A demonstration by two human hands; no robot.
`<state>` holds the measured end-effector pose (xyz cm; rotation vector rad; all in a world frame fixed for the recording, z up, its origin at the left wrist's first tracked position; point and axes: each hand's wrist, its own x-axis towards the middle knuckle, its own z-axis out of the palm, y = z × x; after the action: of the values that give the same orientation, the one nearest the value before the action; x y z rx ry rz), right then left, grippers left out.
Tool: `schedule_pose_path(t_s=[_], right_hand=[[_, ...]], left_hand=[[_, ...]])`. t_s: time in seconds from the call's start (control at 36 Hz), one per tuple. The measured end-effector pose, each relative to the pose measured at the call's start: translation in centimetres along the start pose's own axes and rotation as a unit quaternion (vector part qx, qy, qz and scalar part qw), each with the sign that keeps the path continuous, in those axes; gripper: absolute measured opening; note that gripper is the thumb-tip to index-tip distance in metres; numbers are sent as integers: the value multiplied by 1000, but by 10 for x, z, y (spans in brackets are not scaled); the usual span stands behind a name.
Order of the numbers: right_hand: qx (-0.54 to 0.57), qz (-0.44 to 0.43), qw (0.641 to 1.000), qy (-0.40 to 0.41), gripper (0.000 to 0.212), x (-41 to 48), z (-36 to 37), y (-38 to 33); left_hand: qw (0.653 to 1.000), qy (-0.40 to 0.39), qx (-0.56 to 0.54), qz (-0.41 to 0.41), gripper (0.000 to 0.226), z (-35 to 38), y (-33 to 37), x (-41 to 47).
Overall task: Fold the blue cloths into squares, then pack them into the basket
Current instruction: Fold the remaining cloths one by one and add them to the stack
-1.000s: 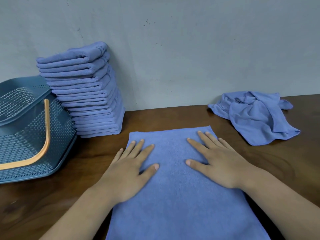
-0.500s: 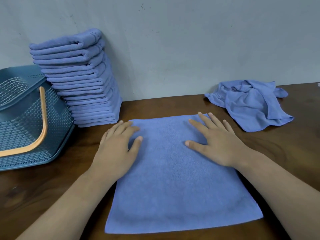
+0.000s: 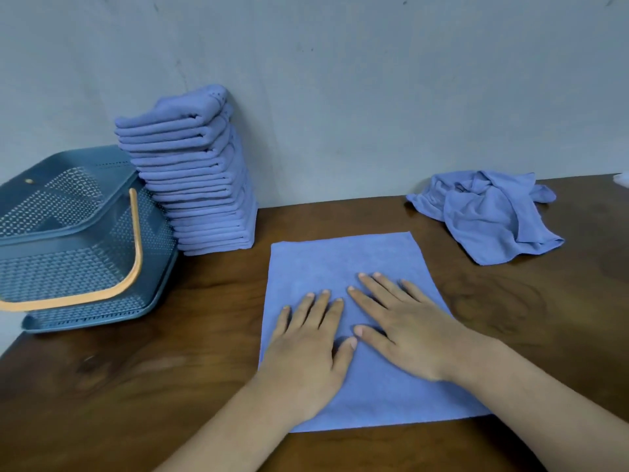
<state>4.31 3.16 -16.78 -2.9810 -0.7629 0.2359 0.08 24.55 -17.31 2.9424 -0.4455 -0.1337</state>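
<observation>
Left grip (image 3: 306,352) and right grip (image 3: 408,338) flat, spread on blue cloth (image 3: 340,260); basket (image 3: 68,267) just beside folded stack (image 3: 197,185).

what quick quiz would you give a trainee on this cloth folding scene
1. True or false: the left hand and the right hand both lie flat on the spread cloth.
2. Where does the stack of folded cloths stand? A: on the table beside the basket. B: inside the basket. C: on the spread cloth.
3. Fill in: the crumpled cloth lies to the person's ___ of the spread cloth.

Key: 1 true. 2 A. 3 right.
</observation>
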Motion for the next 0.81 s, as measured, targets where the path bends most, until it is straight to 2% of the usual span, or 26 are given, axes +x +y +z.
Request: schedule_pose_path(t_s=[0.08, 0.22, 0.39, 0.64, 0.72, 0.81], right_hand=[[-4, 16, 999, 28, 76, -16, -2, -14], [51, 24, 998, 17, 72, -57, 5, -41], [20, 77, 996, 47, 78, -96, 8, -21], [46, 153, 985, 70, 75, -140, 15, -8], [52, 157, 982, 89, 74, -138, 14, -8], [39, 132, 984, 115, 73, -141, 16, -8]], left_hand=[[1000, 9, -4, -22, 73, -4, -4, -19], [999, 19, -13, -32, 86, -6, -8, -54], [999, 21, 3, -43, 93, -3, -24, -83], [998, 16, 1, -64, 98, -10, -30, -101], [998, 42, -19, -48, 97, -11, -29, -100], [994, 92, -60, 29, 85, -8, -33, -103]])
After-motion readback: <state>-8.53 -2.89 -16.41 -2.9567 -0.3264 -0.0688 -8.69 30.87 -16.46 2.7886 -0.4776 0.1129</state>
